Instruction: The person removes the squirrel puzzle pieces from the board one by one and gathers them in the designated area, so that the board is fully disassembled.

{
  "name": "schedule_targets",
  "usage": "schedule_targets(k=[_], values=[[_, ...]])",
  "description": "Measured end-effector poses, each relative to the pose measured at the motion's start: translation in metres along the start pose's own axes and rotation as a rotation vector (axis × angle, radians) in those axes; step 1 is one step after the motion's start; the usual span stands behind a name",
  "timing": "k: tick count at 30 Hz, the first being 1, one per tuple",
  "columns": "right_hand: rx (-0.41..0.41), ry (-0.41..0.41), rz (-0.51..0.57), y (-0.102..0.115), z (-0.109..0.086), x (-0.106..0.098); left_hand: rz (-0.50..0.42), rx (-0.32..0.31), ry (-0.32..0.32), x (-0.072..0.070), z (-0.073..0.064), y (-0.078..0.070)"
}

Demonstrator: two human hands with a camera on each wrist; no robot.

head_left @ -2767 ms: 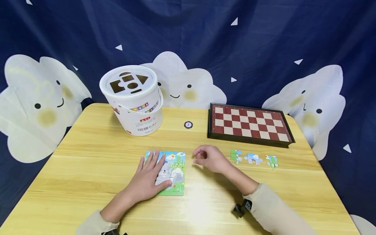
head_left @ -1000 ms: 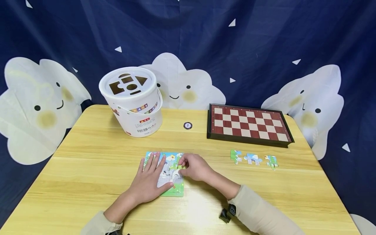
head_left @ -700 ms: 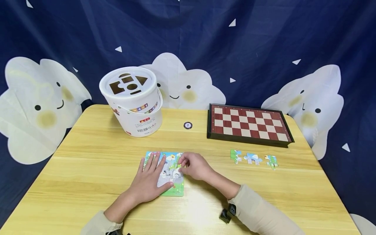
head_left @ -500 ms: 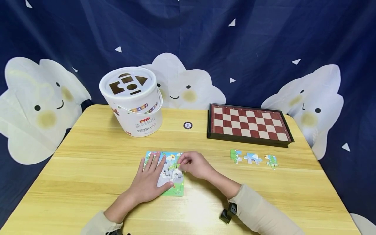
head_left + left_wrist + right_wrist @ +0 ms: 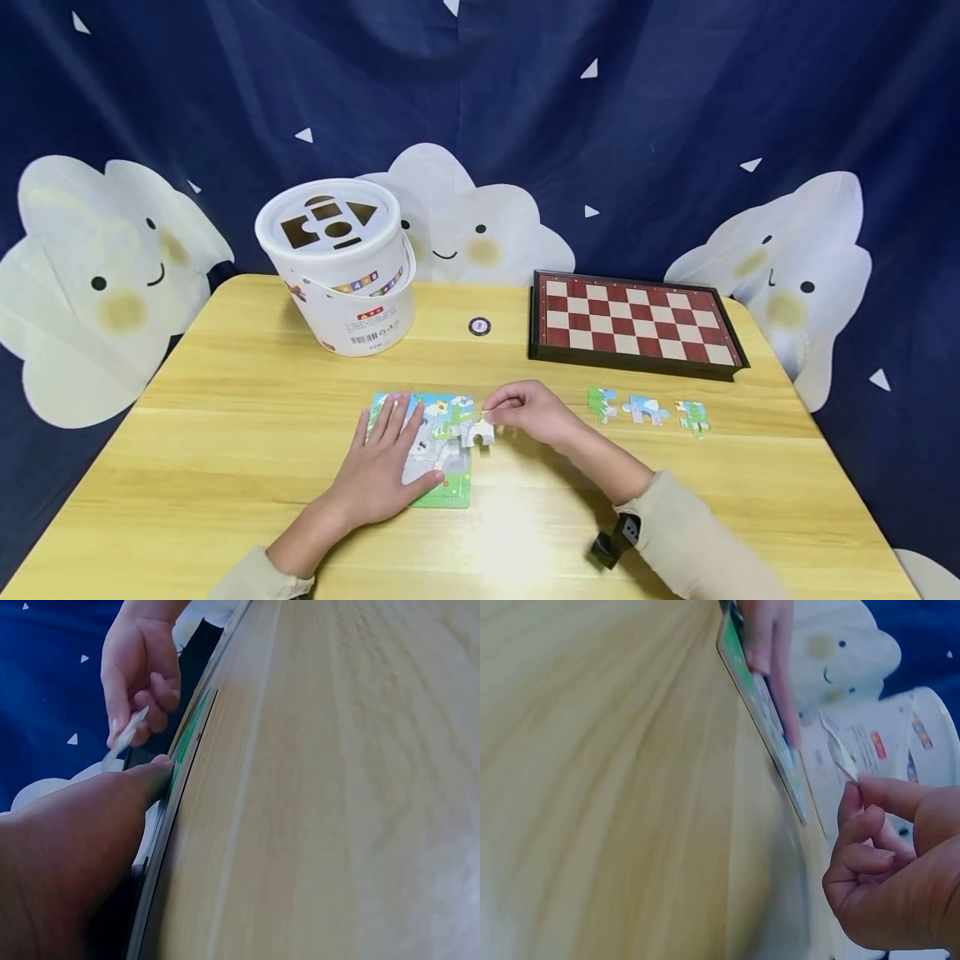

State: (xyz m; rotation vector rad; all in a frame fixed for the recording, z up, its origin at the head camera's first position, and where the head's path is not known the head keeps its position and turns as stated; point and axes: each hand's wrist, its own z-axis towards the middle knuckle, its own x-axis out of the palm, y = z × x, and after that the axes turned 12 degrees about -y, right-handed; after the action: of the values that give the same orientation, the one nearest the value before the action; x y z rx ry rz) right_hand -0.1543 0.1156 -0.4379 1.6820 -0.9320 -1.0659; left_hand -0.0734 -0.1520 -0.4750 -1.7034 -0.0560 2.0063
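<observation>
My left hand (image 5: 386,467) lies spread on a small square jigsaw puzzle (image 5: 450,492) showing a grey animal on green grass, and hides its left part. Between thumb and forefinger my right hand (image 5: 536,412) pinches a jigsaw piece (image 5: 476,432) at the puzzle's right edge. In the right wrist view that piece (image 5: 838,750) is raised off the puzzle (image 5: 757,705) and seen nearly edge-on. Three loose jigsaw pieces lie in a row to the right: a green one (image 5: 600,402), a blue one (image 5: 645,408) and one with trees (image 5: 693,417).
A white bucket (image 5: 352,308) with shape holes in its lid stands at the back left. A red and white checkered game board (image 5: 637,325) in a black frame lies at the back right. Between them is a small dark round disc (image 5: 479,326) on the wooden table (image 5: 247,367).
My right hand came to the puzzle's right side, took hold of a piece there, and has lifted it up and to the right. My left hand stayed on the puzzle.
</observation>
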Motion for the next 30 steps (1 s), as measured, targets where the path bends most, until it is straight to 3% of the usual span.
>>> schedule_targets(k=[9, 16, 23, 30], values=[[0.086, -0.027, -0.013, -0.008, -0.015, -0.061, -0.03, 0.013, -0.04, 0.004, -0.003, 0.003], [0.098, -0.012, -0.029, -0.02, -0.032, -0.115, -0.028, 0.015, -0.04, 0.005, -0.002, 0.005], [0.069, -0.019, -0.039, -0.037, -0.055, -0.162, 0.01, -0.007, 0.031, 0.0, 0.002, 0.001], [0.061, -0.011, -0.009, -0.054, -0.075, -0.199, 0.014, -0.015, 0.053, -0.001, 0.003, 0.001]])
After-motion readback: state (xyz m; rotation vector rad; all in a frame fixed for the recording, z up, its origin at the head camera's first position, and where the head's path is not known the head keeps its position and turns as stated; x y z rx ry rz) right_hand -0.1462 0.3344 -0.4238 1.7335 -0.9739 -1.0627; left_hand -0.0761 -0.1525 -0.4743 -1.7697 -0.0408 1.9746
